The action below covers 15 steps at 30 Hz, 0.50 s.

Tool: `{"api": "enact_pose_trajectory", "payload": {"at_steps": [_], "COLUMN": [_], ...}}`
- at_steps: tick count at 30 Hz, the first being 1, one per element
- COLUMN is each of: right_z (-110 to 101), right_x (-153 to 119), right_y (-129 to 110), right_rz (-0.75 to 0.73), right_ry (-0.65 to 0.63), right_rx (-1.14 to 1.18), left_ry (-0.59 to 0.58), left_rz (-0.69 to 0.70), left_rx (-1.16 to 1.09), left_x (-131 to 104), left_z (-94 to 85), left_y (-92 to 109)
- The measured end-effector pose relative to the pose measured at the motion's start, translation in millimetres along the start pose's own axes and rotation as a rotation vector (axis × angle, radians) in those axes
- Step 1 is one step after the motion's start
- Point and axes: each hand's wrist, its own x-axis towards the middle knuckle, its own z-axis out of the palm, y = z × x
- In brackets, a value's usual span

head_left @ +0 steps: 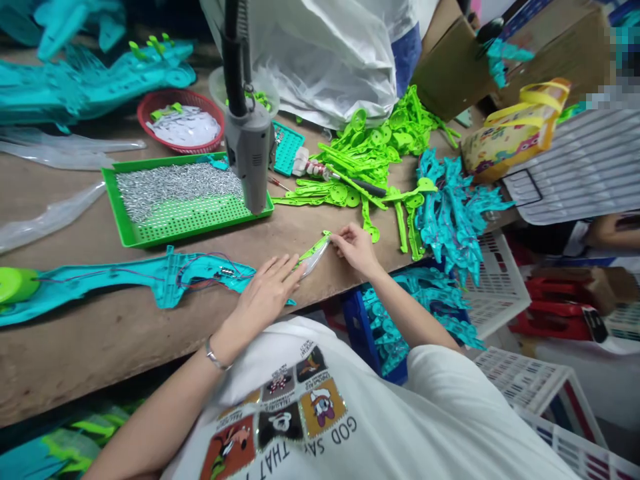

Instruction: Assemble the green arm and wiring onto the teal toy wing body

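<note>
My left hand (270, 287) lies flat with its fingers stretched out, over the end of a long turquoise plastic toy body (165, 270) and on the lower part of a lime-green plastic strip (313, 249). A clear plastic piece (316, 259) runs along the green strip, partly under my left fingers. At the far tip of both, my right hand (353, 247) is closed in a pinch on the clear piece's end; the exact contact is partly hidden. Red and blue wires run inside the turquoise body, which has a green round part (19, 285) at its left end.
An electric screwdriver (249, 157) hangs over a green tray (190, 227) of screws. Behind are a red basket (145, 110) of white pieces and a lime-green parts heap (380, 147). Turquoise parts (445, 207) pile at right; a blue crate (357, 333) stands below the table edge.
</note>
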Motion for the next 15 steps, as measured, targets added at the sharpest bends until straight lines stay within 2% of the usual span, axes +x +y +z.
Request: {"api": "enact_pose_trajectory", "payload": {"at_steps": [2, 4, 6, 9, 12, 15], "right_z": [-12, -26, -41, -58, -70, -79], "right_x": [3, 13, 24, 36, 42, 50], "right_y": [8, 15, 18, 14, 7, 1], "right_rz": [-0.249, -0.348, -0.304, -0.21, -0.173, -0.077], "right_ry": [0.261, 0.417, 0.389, 0.288, 0.249, 0.151], "right_rx": [-0.303, -0.548, -0.642, -0.622, -0.504, -0.258], "left_ry": [-0.004, -0.01, -0.029, -0.057, -0.04, 0.007], "left_rz": [0.004, 0.01, 0.013, -0.002, -0.025, -0.021], "left_rx": [0.002, 0.01, 0.009, 0.014, 0.023, -0.021], "left_x": [0, 1, 2, 4, 5, 4], "left_z": [-1.6, -3.9, -6.5, -11.1, -17.7, -25.1], "left_y": [0, -1, -1, 2, 9, 15]}}
